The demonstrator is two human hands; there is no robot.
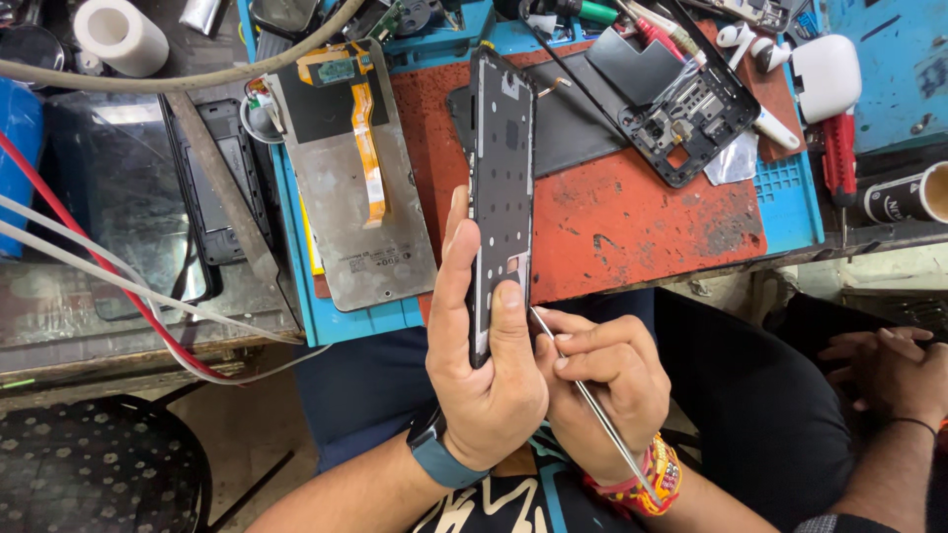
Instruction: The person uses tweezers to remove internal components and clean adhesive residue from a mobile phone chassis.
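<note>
My left hand (pixel 482 365) grips a black phone frame (pixel 500 168) and holds it upright on its edge, thumb pressed on its lower part. My right hand (pixel 597 380) pinches thin metal tweezers (pixel 585 390), whose tip touches the frame's lower right edge beside my thumb. A dark watch sits on my left wrist and a colourful band on my right.
A detached phone screen (pixel 355 173) with an orange flex cable lies on the blue mat (pixel 795 192). A red work pad (pixel 632 212), another black phone frame (pixel 686 123), a red screwdriver (pixel 839 153), white earbuds and a case are at the right. Another person's hand (pixel 889 370) rests at the lower right.
</note>
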